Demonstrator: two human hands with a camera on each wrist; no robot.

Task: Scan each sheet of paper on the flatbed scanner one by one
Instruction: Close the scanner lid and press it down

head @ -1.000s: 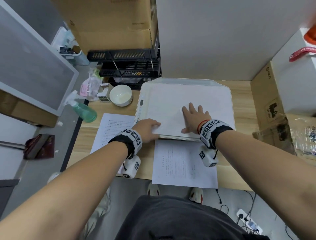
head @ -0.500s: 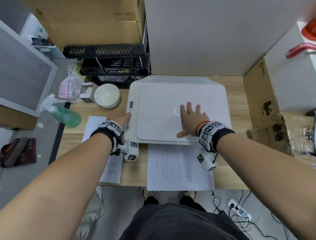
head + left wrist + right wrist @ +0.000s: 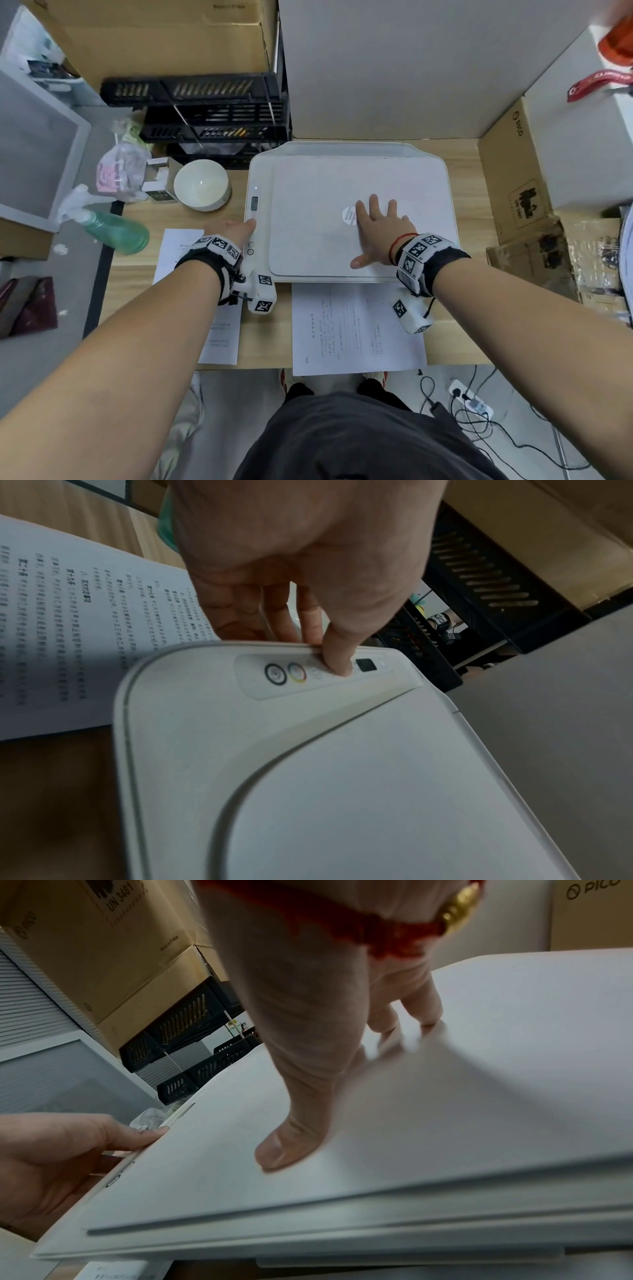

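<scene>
Right hand [image 3: 383, 229] flat, fingers spread, palm on closed scanner [image 3: 346, 219] lid. Left hand [image 3: 233, 230] at scanner's left edge, fingertip [image 3: 337, 666] on button strip, other fingers loosely bent beside edge. Scanner on desk [image 3: 466, 192]. One sheet [image 3: 356, 329] just before scanner, second sheet [image 3: 181, 250] under left wrist.

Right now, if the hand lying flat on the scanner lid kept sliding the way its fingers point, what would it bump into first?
The right hand points across the closed scanner lid toward its back edge. Nothing stands on the lid there, so probably the white wall panel behind; depth is unclear.
</scene>
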